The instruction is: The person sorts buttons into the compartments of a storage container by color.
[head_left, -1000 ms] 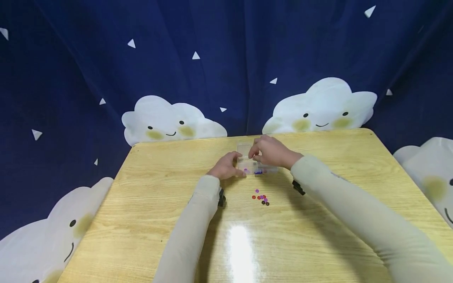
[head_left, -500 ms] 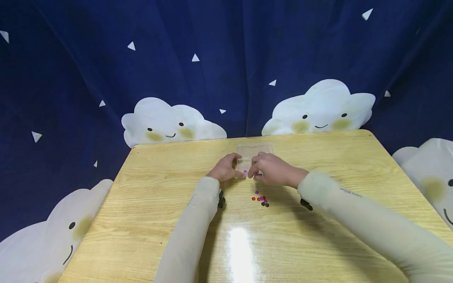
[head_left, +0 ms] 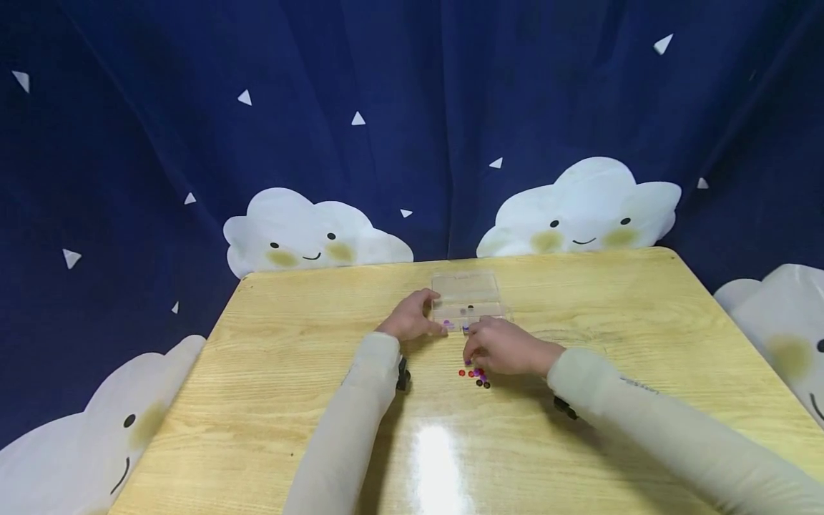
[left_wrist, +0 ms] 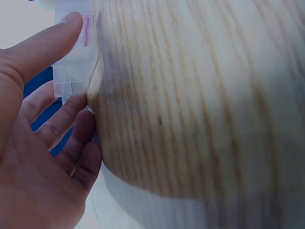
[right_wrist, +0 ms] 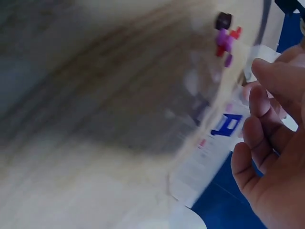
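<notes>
A clear plastic box (head_left: 450,312) with its lid (head_left: 463,286) raised stands toward the back of the table. My left hand (head_left: 412,316) grips its left end, thumb along the front and fingers behind; the left wrist view shows the thumb over the box wall (left_wrist: 74,71). Purple discs (head_left: 448,325), a dark disc (head_left: 471,307) and a blue piece (right_wrist: 226,125) show in the box. My right hand (head_left: 498,347) hovers before the box, fingers loosely bent, fingertips beside a small pile of red discs (head_left: 461,373), purple discs (right_wrist: 224,40) and black discs (head_left: 479,383). Nothing shows between its fingers.
The light wooden table (head_left: 309,372) spreads around both arms, with a bright glare patch in front. A dark blue curtain (head_left: 412,107) with white clouds (head_left: 586,207) hangs right behind the table's back edge.
My right hand has moved from over the box down toward me to the loose discs, uncovering the box and a dark disc in it. My left hand stays on the box's left end.
</notes>
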{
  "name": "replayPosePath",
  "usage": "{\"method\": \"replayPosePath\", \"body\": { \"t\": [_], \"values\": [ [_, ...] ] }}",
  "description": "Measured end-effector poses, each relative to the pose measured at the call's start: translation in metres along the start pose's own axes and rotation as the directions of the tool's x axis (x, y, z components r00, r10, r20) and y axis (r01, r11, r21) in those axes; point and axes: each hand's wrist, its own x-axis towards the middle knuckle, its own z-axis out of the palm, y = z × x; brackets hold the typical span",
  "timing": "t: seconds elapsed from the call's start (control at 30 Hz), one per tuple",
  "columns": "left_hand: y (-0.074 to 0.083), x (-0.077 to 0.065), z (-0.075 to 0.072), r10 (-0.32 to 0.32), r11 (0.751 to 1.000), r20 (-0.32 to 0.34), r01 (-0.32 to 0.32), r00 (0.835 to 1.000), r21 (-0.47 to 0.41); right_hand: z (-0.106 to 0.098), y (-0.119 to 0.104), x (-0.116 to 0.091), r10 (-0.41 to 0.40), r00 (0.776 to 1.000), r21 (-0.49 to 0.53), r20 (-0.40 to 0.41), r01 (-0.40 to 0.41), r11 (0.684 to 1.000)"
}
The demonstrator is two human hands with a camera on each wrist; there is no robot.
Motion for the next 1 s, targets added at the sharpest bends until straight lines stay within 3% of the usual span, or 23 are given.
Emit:
{"method": "replayPosePath", "body": {
  "t": [0.4,1.0],
  "values": [
    [0.000,-0.003,0.001,-0.002,1.000,0.004,0.003,1.000,-0.007,0.016,0.003,-0.009,0.064,0.998,0.018,0.003,-0.064,0.998],
    [0.002,-0.003,0.000,-0.001,1.000,-0.003,0.001,1.000,0.000,0.019,0.002,-0.007,0.014,1.000,0.023,-0.023,-0.014,1.000]
  ]
}}
